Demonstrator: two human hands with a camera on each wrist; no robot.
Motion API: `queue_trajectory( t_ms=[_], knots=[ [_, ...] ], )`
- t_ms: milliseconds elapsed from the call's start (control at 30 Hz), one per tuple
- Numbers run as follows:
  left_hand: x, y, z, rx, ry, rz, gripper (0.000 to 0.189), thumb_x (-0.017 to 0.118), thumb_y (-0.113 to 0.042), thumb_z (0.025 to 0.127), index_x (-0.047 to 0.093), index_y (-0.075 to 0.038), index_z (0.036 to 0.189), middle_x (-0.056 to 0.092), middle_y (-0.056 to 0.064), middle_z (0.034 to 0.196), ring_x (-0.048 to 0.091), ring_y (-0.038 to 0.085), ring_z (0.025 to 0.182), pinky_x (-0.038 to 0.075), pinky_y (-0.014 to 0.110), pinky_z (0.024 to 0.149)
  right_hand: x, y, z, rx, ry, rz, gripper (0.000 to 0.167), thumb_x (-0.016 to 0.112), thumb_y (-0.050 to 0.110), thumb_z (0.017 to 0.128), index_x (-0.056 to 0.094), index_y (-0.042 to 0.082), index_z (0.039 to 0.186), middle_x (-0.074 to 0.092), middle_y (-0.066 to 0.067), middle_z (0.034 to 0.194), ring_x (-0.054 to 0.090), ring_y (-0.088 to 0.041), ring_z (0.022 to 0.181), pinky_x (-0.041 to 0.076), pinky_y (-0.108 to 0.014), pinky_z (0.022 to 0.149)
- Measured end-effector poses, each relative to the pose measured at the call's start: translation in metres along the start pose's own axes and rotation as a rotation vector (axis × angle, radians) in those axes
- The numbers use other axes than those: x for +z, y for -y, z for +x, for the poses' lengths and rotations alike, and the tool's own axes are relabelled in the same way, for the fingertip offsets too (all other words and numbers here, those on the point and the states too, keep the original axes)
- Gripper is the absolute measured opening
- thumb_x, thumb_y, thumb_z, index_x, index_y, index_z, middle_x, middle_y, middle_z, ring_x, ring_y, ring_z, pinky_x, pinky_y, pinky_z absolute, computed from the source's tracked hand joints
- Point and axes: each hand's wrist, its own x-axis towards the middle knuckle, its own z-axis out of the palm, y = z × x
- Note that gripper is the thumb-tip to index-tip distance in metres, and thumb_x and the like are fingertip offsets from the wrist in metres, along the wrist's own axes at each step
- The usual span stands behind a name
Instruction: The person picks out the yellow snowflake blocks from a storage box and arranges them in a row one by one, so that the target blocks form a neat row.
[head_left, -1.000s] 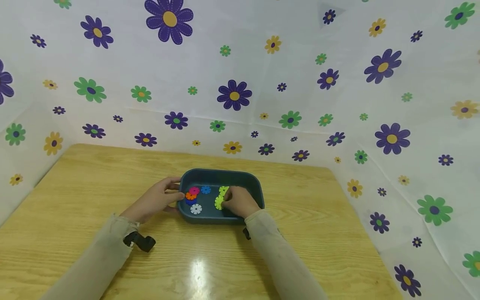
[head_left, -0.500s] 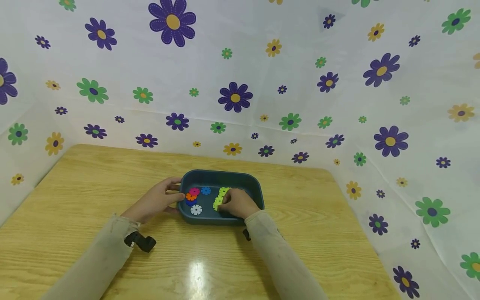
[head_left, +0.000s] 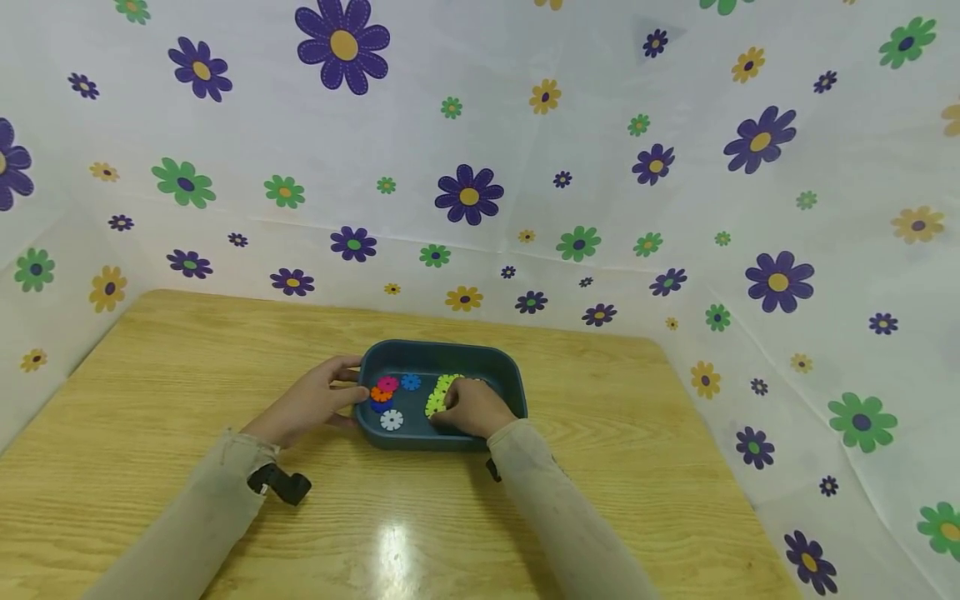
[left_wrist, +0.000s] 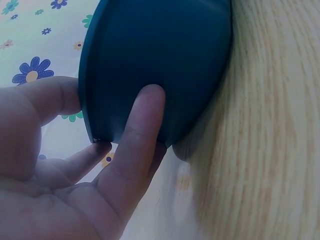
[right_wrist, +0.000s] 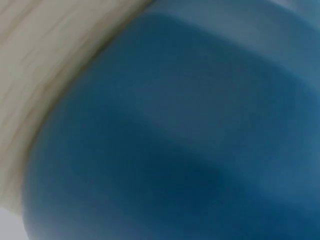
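A dark teal plastic tray (head_left: 420,445) stands on the table. At its left end my left hand (head_left: 318,400) holds the wall, thumb over the rim and fingers against the outside; the left wrist view shows these fingers (left_wrist: 145,117) on the wall. My right hand (head_left: 480,408) reaches into the tray's right half, curled fingertips pinching at yellow-green notched discs (head_left: 437,402), partly covered by the hand. Toward the left inside lie a pink disc (head_left: 387,383), an orange disc (head_left: 381,395), a dark blue disc (head_left: 382,407), a blue disc (head_left: 410,382) and a white disc (head_left: 392,419).
The wooden table (head_left: 247,358) extends around the tray on every side. Behind and to the right hangs a white flower-print sheet (head_left: 405,125). The right wrist view shows only the tray's outer wall (right_wrist: 175,125) up close, with a strip of table.
My right hand has shifted slightly toward the near side of the tray, with the yellow-green discs now showing in a line beside it. The left hand keeps its hold on the tray.
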Motion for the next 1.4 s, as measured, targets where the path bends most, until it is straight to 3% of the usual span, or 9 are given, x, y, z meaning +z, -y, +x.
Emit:
queue_trajectory(
  t_ms=[167, 267, 433, 767, 967, 1100, 1400],
  knots=[
    [0.001, -0.003, -0.001, -0.008, -0.002, 0.001, 0.065, 0.062, -0.01, 0.104, 0.029, -0.001, 0.159, 0.039, 0.031, 0.15, 0.068, 0.034, 0.108, 0.064, 0.046, 0.083, -0.005, -0.004, -0.002, -0.057, -0.011, 0.125, 0.02, 0.079, 0.023, 0.092, 0.062, 0.011, 0.088, 0.061, 0.0, 0.087, 0.054, -0.017, 0.078, 0.047, -0.03, 0.069],
    [0.0, -0.003, -0.001, -0.006, -0.001, -0.005, 0.066, 0.063, -0.011, 0.104, 0.029, -0.001, 0.159, 0.039, 0.031, 0.15, 0.068, 0.034, 0.107, 0.064, 0.046, 0.083, -0.006, -0.007, 0.0, -0.086, -0.043, 0.235, 0.015, 0.075, 0.018, 0.095, 0.063, 0.01, 0.09, 0.063, -0.002, 0.088, 0.059, -0.016, 0.077, 0.052, -0.028, 0.068],
    [-0.001, -0.002, -0.002, -0.003, 0.008, -0.013, 0.066, 0.064, -0.011, 0.103, 0.03, -0.002, 0.159, 0.039, 0.031, 0.15, 0.067, 0.035, 0.109, 0.064, 0.047, 0.083, -0.005, -0.009, 0.002, -0.101, -0.097, 0.419, 0.008, 0.071, 0.013, 0.096, 0.066, 0.006, 0.097, 0.069, -0.005, 0.087, 0.069, -0.018, 0.073, 0.063, -0.032, 0.069],
    [-0.001, -0.003, -0.003, 0.001, 0.004, -0.007, 0.066, 0.064, -0.012, 0.103, 0.03, -0.003, 0.159, 0.04, 0.031, 0.148, 0.066, 0.036, 0.11, 0.064, 0.047, 0.083, -0.008, -0.013, 0.003, -0.096, -0.119, 0.791, 0.011, 0.069, 0.007, 0.098, 0.072, -0.002, 0.105, 0.071, -0.013, 0.098, 0.074, -0.025, 0.084, 0.064, -0.041, 0.082],
    [0.0, -0.002, -0.002, -0.003, 0.006, -0.013, 0.066, 0.064, -0.012, 0.103, 0.03, -0.002, 0.159, 0.039, 0.031, 0.149, 0.067, 0.035, 0.109, 0.064, 0.047, 0.083, -0.023, -0.016, -0.006, -0.094, -0.141, 0.811, 0.013, 0.068, 0.006, 0.099, 0.07, -0.002, 0.109, 0.069, -0.016, 0.103, 0.072, -0.039, 0.095, 0.061, -0.051, 0.091],
    [0.001, -0.002, -0.001, -0.007, 0.005, -0.016, 0.067, 0.064, -0.012, 0.103, 0.03, -0.002, 0.159, 0.039, 0.031, 0.149, 0.068, 0.034, 0.108, 0.064, 0.047, 0.083, -0.041, -0.026, -0.015, -0.063, -0.179, 0.795, 0.014, 0.067, 0.007, 0.1, 0.07, -0.001, 0.11, 0.069, -0.014, 0.102, 0.073, -0.035, 0.093, 0.059, -0.055, 0.094],
    [0.0, -0.004, -0.002, -0.014, 0.003, -0.011, 0.066, 0.063, -0.011, 0.103, 0.029, -0.002, 0.159, 0.039, 0.031, 0.148, 0.066, 0.036, 0.112, 0.064, 0.046, 0.084, -0.078, -0.086, -0.024, 0.047, -0.299, 0.781, 0.023, 0.066, 0.01, 0.102, 0.067, -0.005, 0.119, 0.064, -0.016, 0.114, 0.073, -0.023, 0.094, 0.057, -0.048, 0.101]
  ],
)
